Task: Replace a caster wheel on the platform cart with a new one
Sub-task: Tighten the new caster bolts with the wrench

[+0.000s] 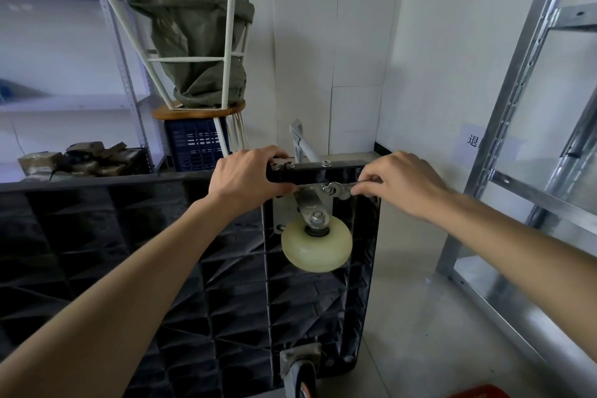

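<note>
Right hand [399, 186] grips a wrench [339, 187] set on a mounting bolt; left hand [248, 178] clasps the upturned platform cart [129, 236] edge. Caster wheel [316, 244] sits bolted at the cart's corner. Step appears to be bolt turning; next calls for a steady wrench swing.

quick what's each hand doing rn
Left hand: grips the top edge of the upturned cart.
Right hand: fingers pinch the wrench set on a caster bolt.

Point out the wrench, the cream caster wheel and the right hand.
wrench [339, 186]: head view, on its jaw end at the bolt.
cream caster wheel [318, 247]: head view, on the wheel's side face.
right hand [403, 184]: head view, on the back of the hand.
</note>
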